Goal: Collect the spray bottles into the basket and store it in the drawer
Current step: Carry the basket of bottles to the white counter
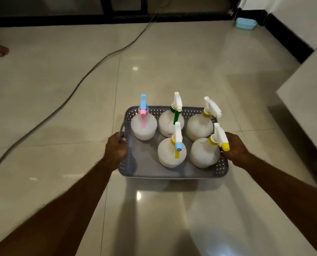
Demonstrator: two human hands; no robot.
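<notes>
Head view: we find both hands, left hand [116,147] and right hand [235,147], gripping the grey basket [169,172] by its side handles; five upright spray bottles [172,152], probably top-heavy, could tip.

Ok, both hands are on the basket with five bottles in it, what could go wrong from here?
1. The bottles stand loose and tall above the low basket wall; a tilt could tip one out.
2. The near left corner is empty, so the load may sit heavier toward the right hand than the left hand.
3. The cable across the floor could trip.
</notes>
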